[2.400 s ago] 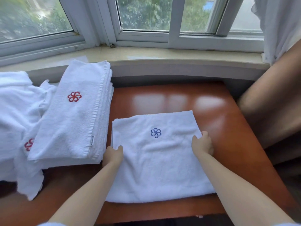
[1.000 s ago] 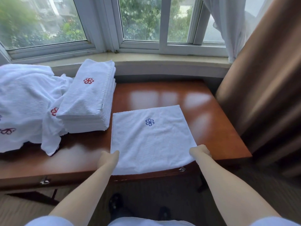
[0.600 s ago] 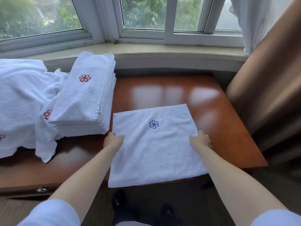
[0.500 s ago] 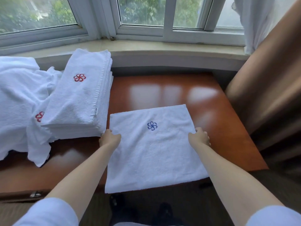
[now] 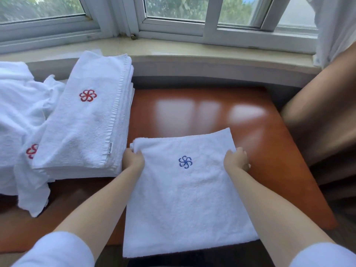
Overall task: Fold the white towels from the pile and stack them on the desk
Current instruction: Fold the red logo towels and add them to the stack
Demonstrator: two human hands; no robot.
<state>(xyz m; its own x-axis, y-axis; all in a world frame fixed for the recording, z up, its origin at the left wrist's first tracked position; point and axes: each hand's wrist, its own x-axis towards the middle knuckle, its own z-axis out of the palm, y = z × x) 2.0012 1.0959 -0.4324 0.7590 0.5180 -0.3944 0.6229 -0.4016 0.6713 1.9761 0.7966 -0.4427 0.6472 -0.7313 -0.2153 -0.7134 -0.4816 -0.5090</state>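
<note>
Slippage is the main risk: the left hand (image 5: 133, 159) and right hand (image 5: 236, 158) each pinch a side edge of the blue-logo towel (image 5: 185, 191), which overhangs the desk (image 5: 192, 112); uneven pulling would skew the fold or nudge the folded stack (image 5: 86, 120) alongside.

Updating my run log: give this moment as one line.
left hand: grips blue-logo towel left edge | right hand: grips right edge | folded stack: beside, left

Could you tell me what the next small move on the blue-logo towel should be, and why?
Probably fold it in half: both the left hand and right hand grip the blue-logo towel at its side edges, and its near edge overhangs the desk.
</note>
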